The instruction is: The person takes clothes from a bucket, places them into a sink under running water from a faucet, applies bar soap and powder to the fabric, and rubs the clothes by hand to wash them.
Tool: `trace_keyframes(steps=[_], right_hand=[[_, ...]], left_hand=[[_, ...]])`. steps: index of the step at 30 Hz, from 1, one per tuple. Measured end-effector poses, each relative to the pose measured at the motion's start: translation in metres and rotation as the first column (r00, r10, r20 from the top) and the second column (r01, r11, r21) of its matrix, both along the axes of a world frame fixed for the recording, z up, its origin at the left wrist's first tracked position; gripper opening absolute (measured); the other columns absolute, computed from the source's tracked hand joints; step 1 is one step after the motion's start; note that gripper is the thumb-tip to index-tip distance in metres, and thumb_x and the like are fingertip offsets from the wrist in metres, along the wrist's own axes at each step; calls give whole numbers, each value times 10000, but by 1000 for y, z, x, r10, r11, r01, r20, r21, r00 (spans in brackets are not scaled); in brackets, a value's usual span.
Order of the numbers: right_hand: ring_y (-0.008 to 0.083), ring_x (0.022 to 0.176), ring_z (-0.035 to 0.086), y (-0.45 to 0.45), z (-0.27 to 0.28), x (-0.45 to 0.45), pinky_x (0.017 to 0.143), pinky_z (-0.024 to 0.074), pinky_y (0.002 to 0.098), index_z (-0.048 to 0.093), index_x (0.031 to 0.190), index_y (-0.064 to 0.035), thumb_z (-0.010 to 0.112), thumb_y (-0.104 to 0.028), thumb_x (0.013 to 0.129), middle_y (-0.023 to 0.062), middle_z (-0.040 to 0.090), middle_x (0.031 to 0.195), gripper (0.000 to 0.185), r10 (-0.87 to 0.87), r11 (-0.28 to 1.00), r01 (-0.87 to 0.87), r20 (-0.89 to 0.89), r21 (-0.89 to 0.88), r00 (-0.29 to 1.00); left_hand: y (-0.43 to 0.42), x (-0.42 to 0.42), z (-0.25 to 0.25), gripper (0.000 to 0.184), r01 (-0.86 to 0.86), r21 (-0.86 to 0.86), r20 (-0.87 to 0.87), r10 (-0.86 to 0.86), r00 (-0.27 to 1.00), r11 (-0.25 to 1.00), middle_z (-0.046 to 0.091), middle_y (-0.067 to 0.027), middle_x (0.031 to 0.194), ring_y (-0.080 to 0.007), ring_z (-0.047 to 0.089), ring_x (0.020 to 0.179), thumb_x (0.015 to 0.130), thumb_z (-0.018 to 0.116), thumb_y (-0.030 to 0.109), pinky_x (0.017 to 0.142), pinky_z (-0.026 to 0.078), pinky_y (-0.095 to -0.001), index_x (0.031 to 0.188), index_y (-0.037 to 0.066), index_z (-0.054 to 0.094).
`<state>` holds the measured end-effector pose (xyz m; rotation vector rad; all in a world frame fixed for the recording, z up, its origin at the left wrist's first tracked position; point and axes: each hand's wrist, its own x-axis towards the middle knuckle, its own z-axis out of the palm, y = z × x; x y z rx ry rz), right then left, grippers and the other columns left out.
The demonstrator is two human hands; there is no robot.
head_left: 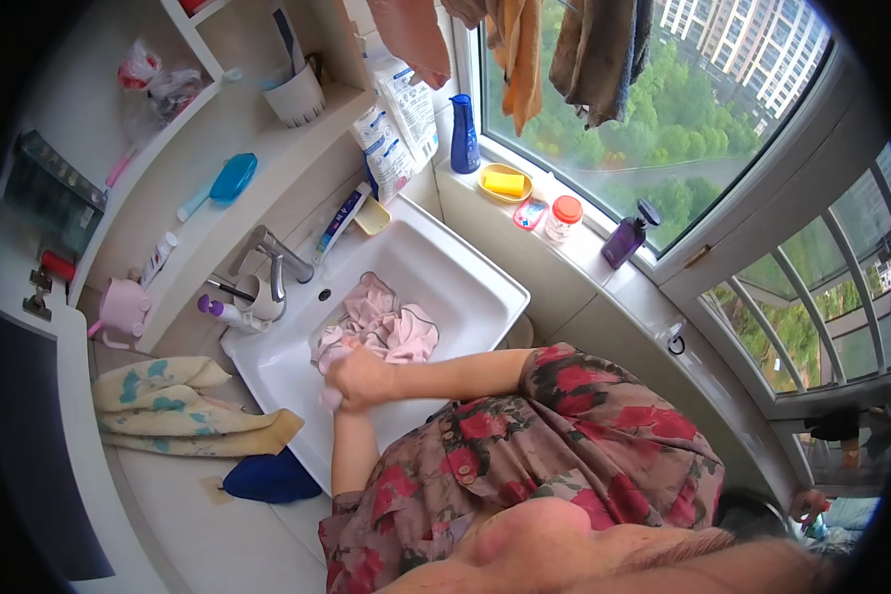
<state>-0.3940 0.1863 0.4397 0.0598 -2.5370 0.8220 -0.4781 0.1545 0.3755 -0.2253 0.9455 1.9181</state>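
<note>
In the white sink (485, 282) lies a wet, crumpled pink cloth (406, 335) with a dark edging, its kind not clear. My right hand (366, 379) reaches in from the right, its fingers closed on the near left end of the cloth. Just below it and pressed close against it is my left hand (333, 396), partly covered by the right one. A bunched bit of the pink cloth shows between the two hands. The chrome faucet (285, 261) stands at the sink's back edge, beyond my hands.
On the sink's rim are a toothpaste tube (342, 216), a purple-capped bottle (230, 313) and a cup (257, 295). A patterned towel (168, 401) hangs at left. The windowsill holds a blue bottle (464, 136), yellow soap (505, 184), a red-lidded jar (564, 218) and a purple pump bottle (628, 238).
</note>
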Motion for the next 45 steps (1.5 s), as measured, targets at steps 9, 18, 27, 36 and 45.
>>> trace_keyframes(steps=[9,18,27,36,45], right_hand=[[370,712,637,16,4,2,652,511,466,663,756,-72,672,-244,602,184,647,751,231,-248,956,260,100,-133,964],[382,699,640,59,4,-9,666,512,471,661,755,-59,633,-264,686,205,649,740,218,-412,825,494,305,-276,859],[355,715,640,74,-25,-20,676,506,436,675,766,-29,625,-333,755,200,657,766,308,-378,851,460,316,-252,871],[180,565,593,131,22,0,566,464,359,647,731,22,677,-341,794,144,588,576,370,-358,521,281,92,-806,929],[337,911,631,171,-73,25,792,486,381,490,1258,-99,768,-450,661,191,659,948,746,89,978,12,463,-210,882]], left_hand=[[1,16,14,460,-22,-29,-32,21,999,999,505,-86,1323,-252,489,1211,972,337,361,1051,378,-408,1317,82,461],[-4,17,23,478,41,27,-101,-38,994,999,478,-81,1355,-246,446,1256,958,347,374,1042,386,-419,1342,106,444],[-17,10,38,485,108,12,-49,-107,993,994,456,-115,1373,-263,410,1286,958,379,380,1096,309,-417,1335,86,453],[-46,9,30,868,-103,-890,-410,-879,-245,444,556,-258,1208,-388,531,1139,683,715,492,955,431,-426,1312,-34,430],[-100,-46,26,476,298,-587,-603,-652,459,753,621,-193,1134,-342,578,1085,833,555,263,962,429,-428,1183,-59,553]])
